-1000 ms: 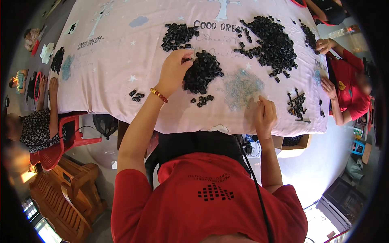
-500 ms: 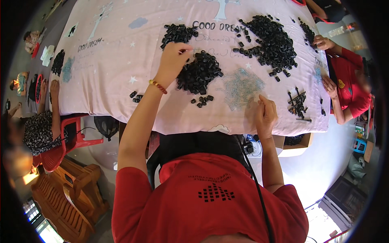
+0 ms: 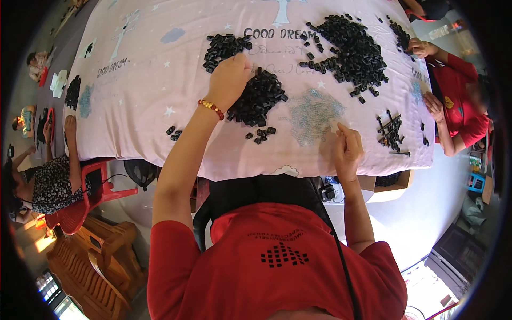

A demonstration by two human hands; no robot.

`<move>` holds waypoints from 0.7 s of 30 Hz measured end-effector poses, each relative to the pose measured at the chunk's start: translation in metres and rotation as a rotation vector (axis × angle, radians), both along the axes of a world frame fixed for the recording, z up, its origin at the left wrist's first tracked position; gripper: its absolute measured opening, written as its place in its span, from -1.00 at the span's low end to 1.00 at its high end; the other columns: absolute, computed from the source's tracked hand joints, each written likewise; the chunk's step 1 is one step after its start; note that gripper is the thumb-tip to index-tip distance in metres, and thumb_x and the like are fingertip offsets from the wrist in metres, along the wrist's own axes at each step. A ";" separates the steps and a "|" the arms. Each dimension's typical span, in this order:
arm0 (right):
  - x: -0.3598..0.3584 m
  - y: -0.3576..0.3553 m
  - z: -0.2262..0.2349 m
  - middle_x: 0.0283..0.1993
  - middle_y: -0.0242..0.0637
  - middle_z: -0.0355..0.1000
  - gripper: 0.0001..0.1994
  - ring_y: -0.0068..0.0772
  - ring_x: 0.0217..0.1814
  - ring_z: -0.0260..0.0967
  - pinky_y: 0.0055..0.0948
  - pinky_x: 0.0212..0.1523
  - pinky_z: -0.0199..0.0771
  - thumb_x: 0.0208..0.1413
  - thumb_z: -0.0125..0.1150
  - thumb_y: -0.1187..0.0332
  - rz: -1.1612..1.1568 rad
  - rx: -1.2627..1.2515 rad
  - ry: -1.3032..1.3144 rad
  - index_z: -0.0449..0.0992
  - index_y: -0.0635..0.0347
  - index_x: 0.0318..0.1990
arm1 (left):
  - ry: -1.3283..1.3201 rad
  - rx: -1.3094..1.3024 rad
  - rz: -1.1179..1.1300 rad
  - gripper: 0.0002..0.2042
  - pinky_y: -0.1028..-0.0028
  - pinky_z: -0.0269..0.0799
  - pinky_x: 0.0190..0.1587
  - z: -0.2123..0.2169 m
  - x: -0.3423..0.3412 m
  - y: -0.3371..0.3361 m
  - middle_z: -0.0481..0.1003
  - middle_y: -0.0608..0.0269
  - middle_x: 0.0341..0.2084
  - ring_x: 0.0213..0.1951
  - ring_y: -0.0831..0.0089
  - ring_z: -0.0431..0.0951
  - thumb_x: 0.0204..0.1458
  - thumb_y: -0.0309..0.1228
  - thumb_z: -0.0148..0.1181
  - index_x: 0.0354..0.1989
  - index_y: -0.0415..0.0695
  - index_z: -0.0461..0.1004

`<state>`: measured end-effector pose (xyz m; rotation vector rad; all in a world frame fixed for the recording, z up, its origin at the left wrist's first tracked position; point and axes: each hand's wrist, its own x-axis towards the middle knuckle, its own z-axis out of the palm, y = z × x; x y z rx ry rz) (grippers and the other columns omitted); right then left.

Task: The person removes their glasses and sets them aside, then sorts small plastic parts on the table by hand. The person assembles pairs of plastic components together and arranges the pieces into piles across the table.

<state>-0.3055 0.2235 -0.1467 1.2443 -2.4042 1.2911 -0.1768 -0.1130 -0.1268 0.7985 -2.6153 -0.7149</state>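
Now the left hand [image 3: 229,80] reaches out, fingers curled down onto the near pile of small black parts [image 3: 258,98] mid-desk [image 3: 138,80], seemingly gathering some. Right hand [image 3: 348,149] sits near the desk edge, fingers pinched together; whether on anything, I cannot tell. Next likely needs parts drawn closer.

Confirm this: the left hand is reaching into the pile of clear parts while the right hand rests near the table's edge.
Wrong pile. The head view shows the left hand on the pile of small black parts; the clear parts lie untouched. The right hand is near the table's edge.
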 end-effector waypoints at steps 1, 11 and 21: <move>0.000 0.000 0.000 -0.29 -0.22 0.49 -0.74 -0.48 -0.37 0.39 -0.55 -0.38 0.35 0.19 0.10 0.68 -0.002 0.000 -0.001 0.60 0.28 -0.03 | -0.001 0.000 -0.002 -0.92 0.15 0.46 -0.10 0.001 -0.001 0.001 0.51 0.03 -0.32 -0.15 0.03 0.53 0.10 -0.44 0.20 -0.29 -0.16 0.52; -0.001 -0.001 -0.001 -0.29 -0.23 0.51 -0.75 -0.48 -0.37 0.40 -0.55 -0.38 0.35 0.18 0.12 0.67 0.001 0.011 0.018 0.60 0.28 -0.04 | 0.046 -0.199 -0.268 -0.87 0.22 0.47 -0.04 -0.004 -0.008 -0.011 0.48 0.17 -0.31 -0.07 0.14 0.49 0.13 -0.46 0.15 -0.19 -0.01 0.59; 0.002 -0.003 0.004 -0.29 -0.18 0.50 -0.72 -0.32 -0.33 0.41 -0.42 -0.32 0.40 0.12 0.13 0.70 -0.012 0.022 -0.057 0.60 0.28 -0.05 | 0.023 -0.067 -0.168 -0.88 0.23 0.45 -0.07 0.007 -0.002 -0.024 0.47 0.18 -0.27 -0.11 0.13 0.50 0.14 -0.43 0.17 -0.19 -0.04 0.59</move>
